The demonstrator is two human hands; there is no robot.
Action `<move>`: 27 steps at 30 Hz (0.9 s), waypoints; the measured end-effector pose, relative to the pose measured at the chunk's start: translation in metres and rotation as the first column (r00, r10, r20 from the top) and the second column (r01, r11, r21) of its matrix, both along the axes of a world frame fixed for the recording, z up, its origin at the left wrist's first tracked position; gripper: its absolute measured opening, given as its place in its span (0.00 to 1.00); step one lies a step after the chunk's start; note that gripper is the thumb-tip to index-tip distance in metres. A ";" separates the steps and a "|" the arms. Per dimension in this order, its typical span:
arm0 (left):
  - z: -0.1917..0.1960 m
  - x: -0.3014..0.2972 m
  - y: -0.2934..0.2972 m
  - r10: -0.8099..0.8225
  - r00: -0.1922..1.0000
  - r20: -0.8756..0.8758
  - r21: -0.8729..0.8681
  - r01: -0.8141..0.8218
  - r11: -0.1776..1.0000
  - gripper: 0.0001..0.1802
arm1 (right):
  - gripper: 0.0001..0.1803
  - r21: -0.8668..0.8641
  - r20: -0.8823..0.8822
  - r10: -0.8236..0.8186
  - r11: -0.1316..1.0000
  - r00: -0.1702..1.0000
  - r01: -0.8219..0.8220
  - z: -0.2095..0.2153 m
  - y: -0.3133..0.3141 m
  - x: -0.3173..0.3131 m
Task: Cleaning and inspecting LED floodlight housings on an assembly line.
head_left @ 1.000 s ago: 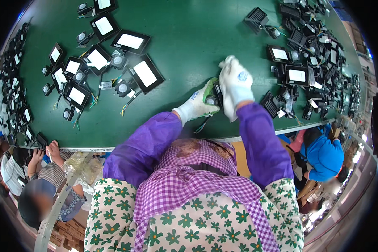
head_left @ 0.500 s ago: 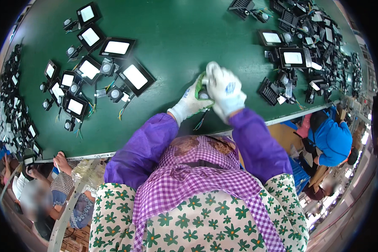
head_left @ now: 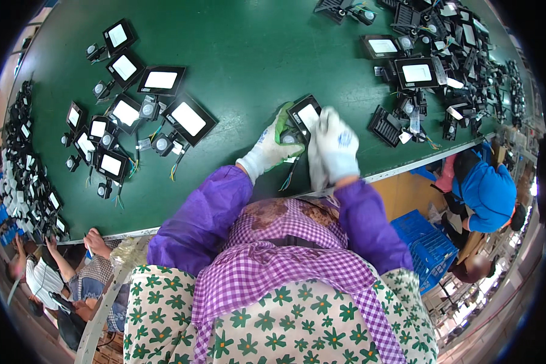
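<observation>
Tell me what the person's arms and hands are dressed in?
Both arms wear puffy purple sleeves. The left hand wears a white knit glove with green on the fingers and a long ribbed cuff. The right hand wears a white glove with a small blue mark on the back.

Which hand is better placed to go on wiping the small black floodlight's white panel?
Likely the right hand: it lies on the small black floodlight with a white cloth, while the left hand grips the lamp's side.

Both purple-sleeved forearms are reaching forward from the lower edge, converging. The white-gloved left hand (head_left: 272, 144) is curling its fingers in a grip, while the white-gloved right hand (head_left: 335, 145) is pressing down, fingers together.
</observation>
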State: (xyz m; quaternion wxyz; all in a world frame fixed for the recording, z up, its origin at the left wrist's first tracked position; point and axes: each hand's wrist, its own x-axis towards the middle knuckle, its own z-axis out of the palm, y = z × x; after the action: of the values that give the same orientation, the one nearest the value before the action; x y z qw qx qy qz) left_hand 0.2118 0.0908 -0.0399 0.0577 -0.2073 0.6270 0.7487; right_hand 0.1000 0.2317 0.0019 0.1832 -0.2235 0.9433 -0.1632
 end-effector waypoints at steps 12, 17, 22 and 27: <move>-0.012 0.007 -0.001 -0.009 0.999 0.047 0.113 0.004 0.994 0.48 | 0.08 -0.151 -0.114 0.392 0.901 0.913 -0.406 0.030 -0.044 -0.039; 0.005 -0.005 0.001 0.003 1.000 -0.028 0.222 0.003 0.975 0.52 | 0.11 -0.234 0.158 0.024 0.972 0.987 0.014 0.012 -0.032 -0.098; 0.018 0.002 0.010 0.078 0.994 0.074 0.372 -0.100 0.923 0.52 | 0.18 -0.097 -0.066 -0.180 0.980 0.981 0.173 -0.012 0.044 -0.108; 0.026 0.002 0.014 0.110 0.985 0.135 0.310 -0.148 0.939 0.55 | 0.18 0.014 -0.150 -0.107 0.994 0.983 0.110 -0.025 0.058 -0.069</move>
State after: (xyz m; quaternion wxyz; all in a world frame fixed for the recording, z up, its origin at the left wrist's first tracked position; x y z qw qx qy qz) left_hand 0.2141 0.1044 -0.0143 0.0774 -0.2790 0.4783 0.8291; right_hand 0.0310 0.2894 -0.0235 0.1055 -0.1812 0.9669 -0.1456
